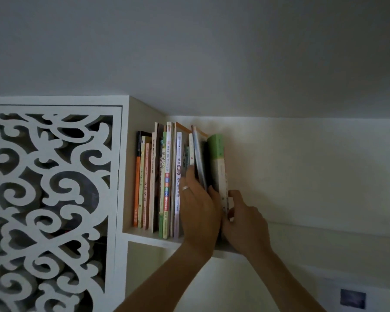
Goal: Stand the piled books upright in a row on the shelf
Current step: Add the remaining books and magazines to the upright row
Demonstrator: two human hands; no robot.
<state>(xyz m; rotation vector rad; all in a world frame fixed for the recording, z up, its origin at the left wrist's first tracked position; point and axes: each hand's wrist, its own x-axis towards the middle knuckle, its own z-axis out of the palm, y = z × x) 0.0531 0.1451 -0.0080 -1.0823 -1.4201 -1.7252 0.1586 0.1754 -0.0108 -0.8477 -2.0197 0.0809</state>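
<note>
A row of several books (164, 181) stands upright on the white shelf (149, 238), spines toward me. At the row's right end is a thick book with a green and white spine (217, 158). Just left of it, a thin grey book (198, 154) leans slightly. My left hand (198, 206), a ring on one finger, lies with straight fingers against the spines beside the thin book. My right hand (245, 224) grips the lower part of the green and white book, thumb on its spine side, fingers on its right cover.
A white cabinet door with a carved scroll pattern (50, 199) fills the left. The shelf runs on to the right along a pale wall (313, 172). A small dark square (352, 298) sits low on the wall at right. The ceiling is close above.
</note>
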